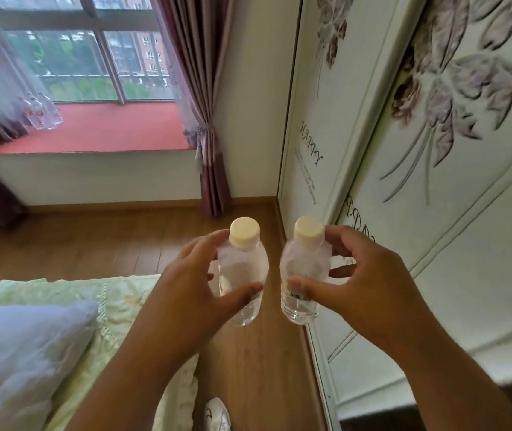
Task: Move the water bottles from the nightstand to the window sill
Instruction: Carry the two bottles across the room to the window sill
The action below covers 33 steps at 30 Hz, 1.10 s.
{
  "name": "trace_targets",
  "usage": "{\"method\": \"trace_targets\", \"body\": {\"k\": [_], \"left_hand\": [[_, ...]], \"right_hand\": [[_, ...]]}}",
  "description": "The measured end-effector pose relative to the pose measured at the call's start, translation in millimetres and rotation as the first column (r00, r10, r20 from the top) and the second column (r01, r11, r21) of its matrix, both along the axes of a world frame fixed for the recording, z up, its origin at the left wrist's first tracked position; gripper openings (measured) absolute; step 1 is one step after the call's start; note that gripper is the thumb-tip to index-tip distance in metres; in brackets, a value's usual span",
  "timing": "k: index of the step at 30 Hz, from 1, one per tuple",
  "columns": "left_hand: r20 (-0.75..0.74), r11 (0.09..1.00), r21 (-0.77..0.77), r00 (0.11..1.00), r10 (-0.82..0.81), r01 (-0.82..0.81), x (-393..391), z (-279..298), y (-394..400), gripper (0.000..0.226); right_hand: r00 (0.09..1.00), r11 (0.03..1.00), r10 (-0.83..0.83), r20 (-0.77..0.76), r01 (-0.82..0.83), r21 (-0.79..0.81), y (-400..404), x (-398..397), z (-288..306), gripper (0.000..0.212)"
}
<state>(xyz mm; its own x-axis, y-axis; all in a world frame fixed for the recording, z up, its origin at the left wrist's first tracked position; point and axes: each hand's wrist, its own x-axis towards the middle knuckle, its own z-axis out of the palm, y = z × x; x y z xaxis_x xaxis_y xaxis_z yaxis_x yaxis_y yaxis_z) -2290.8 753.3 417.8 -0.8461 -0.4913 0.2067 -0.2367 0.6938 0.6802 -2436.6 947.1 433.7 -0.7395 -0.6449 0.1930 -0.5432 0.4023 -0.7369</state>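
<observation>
Head view: red window sill (108, 132), wooden floor (93, 244)

Reading "HAPPY" in tall slanted script on the pale wardrobe door (326, 126), running downward beside the raised flower relief. Showing smaller lines of script just under that word, too fine to make out. Showing part of a second large word on the nearer wardrobe panel (466, 244), cut off by the right hand (369, 275). Carrying a barcode strip on the right bottle (302, 275), digits too small to read. Showing red labels on the bottles on the window sill (43, 115), blurred.
</observation>
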Motion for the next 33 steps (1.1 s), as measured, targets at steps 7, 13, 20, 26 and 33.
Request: {"method": "trace_targets", "body": {"k": [7, 13, 20, 26, 33], "left_hand": [[-0.018, 0.998, 0.002, 0.998, -0.067, 0.067, -66.1, 6.1, -90.6, 0.084], [-0.021, 0.997, 0.028, 0.997, -0.073, 0.074, -92.8, 6.6, -155.9, 0.087], [0.010, 0.999, 0.053, 1.000, 0.007, -0.007, -102.1, -6.8, -205.5, 0.088], [0.048, 0.990, 0.059, 0.991, 0.125, -0.128, -111.3, -11.1, -247.4, 0.086], [0.041, 0.968, -0.025, 0.967, 0.252, -0.251, -165.0, 8.5, -290.4, 0.085]], "right_hand": [[0.996, 0.997, -0.073, -0.041, 0.074, 0.013, -79.9, -48.1, 9.1, 0.072], [0.996, 0.996, -0.086, -0.009, 0.086, -0.008, -136.7, -67.1, 4.7, 0.069], [0.998, 1.000, -0.018, 0.059, 0.017, 0.011, -197.8, -94.4, -4.9, 0.069], [0.989, 0.993, 0.114, 0.096, -0.115, 0.004, -262.8, -129.9, -16.0, 0.070], [0.959, 0.965, 0.263, 0.108, -0.260, -0.044, -337.0, -206.9, -8.5, 0.075]]}}
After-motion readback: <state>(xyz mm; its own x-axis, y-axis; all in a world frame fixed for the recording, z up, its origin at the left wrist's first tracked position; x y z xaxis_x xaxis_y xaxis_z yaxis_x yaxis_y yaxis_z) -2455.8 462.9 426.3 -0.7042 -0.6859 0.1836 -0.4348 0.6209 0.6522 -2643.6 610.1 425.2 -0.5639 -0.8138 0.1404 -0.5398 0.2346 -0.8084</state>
